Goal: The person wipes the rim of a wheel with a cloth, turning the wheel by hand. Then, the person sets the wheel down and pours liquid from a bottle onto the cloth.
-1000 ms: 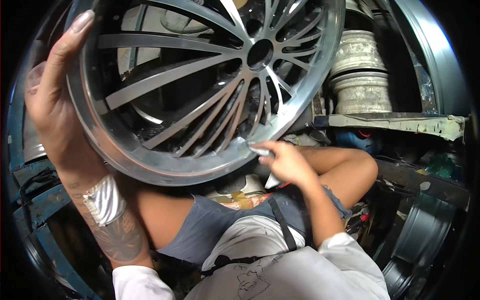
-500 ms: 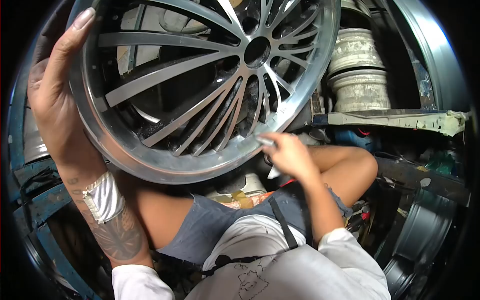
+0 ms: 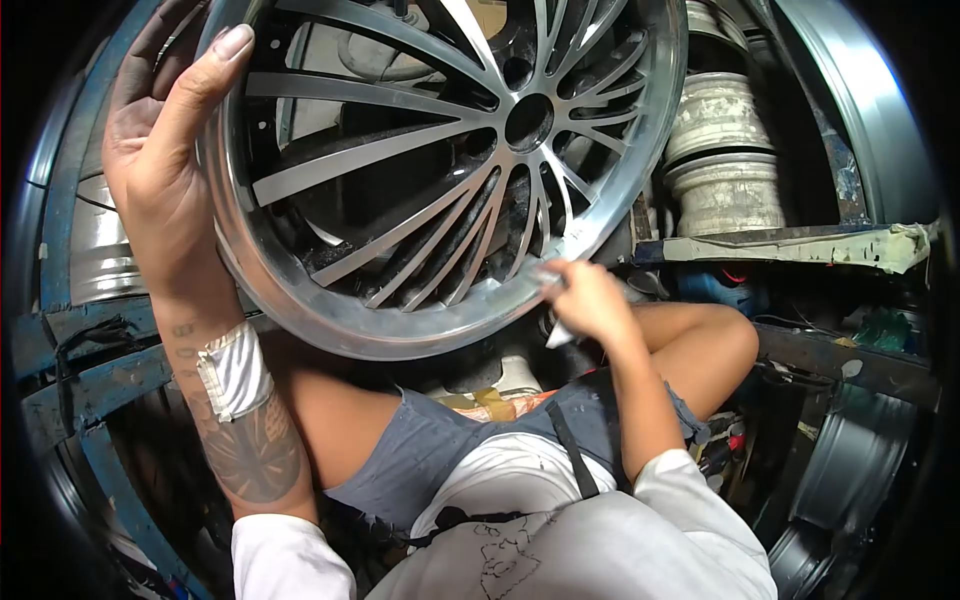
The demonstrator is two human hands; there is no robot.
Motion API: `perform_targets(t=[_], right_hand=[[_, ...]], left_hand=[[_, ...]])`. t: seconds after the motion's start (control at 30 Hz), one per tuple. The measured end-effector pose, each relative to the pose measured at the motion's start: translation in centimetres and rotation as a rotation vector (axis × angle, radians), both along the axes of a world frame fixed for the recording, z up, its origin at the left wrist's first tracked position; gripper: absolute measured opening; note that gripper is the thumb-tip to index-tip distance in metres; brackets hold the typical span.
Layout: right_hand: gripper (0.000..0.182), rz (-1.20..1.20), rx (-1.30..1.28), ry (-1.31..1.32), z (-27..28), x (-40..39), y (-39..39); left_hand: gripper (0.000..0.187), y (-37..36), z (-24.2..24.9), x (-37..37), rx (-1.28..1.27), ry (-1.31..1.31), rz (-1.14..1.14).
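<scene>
A large alloy wheel, with dark-backed silver spokes and a wide grey lip, leans in front of me above my lap. My left hand grips its left edge, the thumb pointing up along the lip and the fingers behind, partly in shadow. Against the lower right part of the lip is my right hand, closed and smeared by motion. It pinches a small pale folded sheet, whose white corner sticks out below the fingers. The sheet's exact kind is not clear.
Stacked dirty wheels stand at the right, above a taped shelf edge. More silver rims lie lower right. A blue metal frame runs along the left, with another silver wheel behind it.
The wheel and my left hand appear shifted to the right in view. My right hand has moved slightly right and down along the lip, still holding the pale sheet.
</scene>
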State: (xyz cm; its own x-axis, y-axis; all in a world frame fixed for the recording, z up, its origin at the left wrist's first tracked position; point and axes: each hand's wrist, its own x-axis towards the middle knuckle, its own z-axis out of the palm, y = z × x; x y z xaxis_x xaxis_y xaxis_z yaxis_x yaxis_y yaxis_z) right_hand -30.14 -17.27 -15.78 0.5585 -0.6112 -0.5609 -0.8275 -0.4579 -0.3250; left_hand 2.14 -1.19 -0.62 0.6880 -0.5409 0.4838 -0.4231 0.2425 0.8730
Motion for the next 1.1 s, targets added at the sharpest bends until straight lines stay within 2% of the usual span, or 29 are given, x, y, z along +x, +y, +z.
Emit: perform_targets(t=[0.07,0.13,0.23,0.27,0.33,0.4,0.47,0.5,0.6,0.63,0.7,0.77,0.8,0.83,0.87,0.9,1.0,1.1], right_hand=[[0.037,-0.093,0.004,-0.007,0.4,-0.1,-0.6],[0.035,-0.028,-0.115,0.041,0.5,1.0,3.0],[0.033,-0.071,0.099,0.0,-0.3,0.3,-0.1],[0.033,-0.099,0.075,-0.081,-0.9,-0.2,-1.7],[0.033,-0.07,-0.055,0.038,0.0,0.9,0.2],[0.035,0.026,-0.036,0.068,0.2,1.3,2.2],[0.036,0.023,0.058,0.0,-1.0,0.5,-0.4],[0.037,-0.022,0.04,0.029,0.7,1.2,-1.1],[0.036,0.007,-0.082,0.077,0.1,1.4,1.3],[0.036,0.047,-0.04,0.065,0.7,1.7,2.0],[0.036,0.045,0.044,0.046,0.1,1.1,-0.7],[0.037,0.001,0.176,0.007,-1.0,0.7,-3.3],[0.037,0.033,0.102,0.028,-0.6,1.2,-2.5],[0.037,0.064,0.024,0.05,0.0,1.6,-0.6],[0.038,0.093,-0.049,0.078,0.4,2.0,0.8],[0.038,0.101,-0.051,0.114,1.4,2.4,1.5],[0.037,-0.052,0.132,-0.037,0.0,0.6,-1.7],[0.035,0.008,-0.036,-0.005,0.2,0.9,1.5]], left_hand=[[0.04,-0.2,-0.2,-0.1,-0.056,-0.001,-0.006],[0.041,-0.4,-0.3,0.0,-0.088,0.006,-0.022],[0.041,0.0,-0.7,0.2,-0.08,0.035,-0.06],[0.042,0.2,-0.8,0.2,-0.079,0.047,-0.071],[0.042,0.2,-0.7,0.5,-0.093,0.068,-0.094],[0.041,-0.2,-0.4,0.3,-0.116,0.039,-0.061],[0.041,-0.4,-0.2,0.3,-0.143,0.038,-0.056],[0.041,0.9,-1.1,2.1,-0.076,0.045,-0.127],[0.051,-1.8,0.8,-2.7,-0.234,0.127,0.011],[0.051,-2.0,0.9,-2.9,-0.241,0.12,0.016],[0.043,0.6,-0.6,0.6,-0.083,0.01,-0.104],[0.045,0.8,-0.5,0.0,-0.056,0.097,-0.131],[0.046,0.5,-0.1,-0.1,-0.054,0.126,-0.142],[0.048,-0.3,-0.2,-0.4,-0.119,0.047,-0.061],[0.048,-0.1,-0.3,-0.5,-0.113,0.089,-0.097],[0.048,-0.3,-0.1,-0.5,-0.144,0.109,-0.093],[0.048,-0.3,-0.3,-0.1,-0.143,0.137,-0.103],[0.047,-0.5,0.0,0.0,-0.131,0.106,-0.049]])
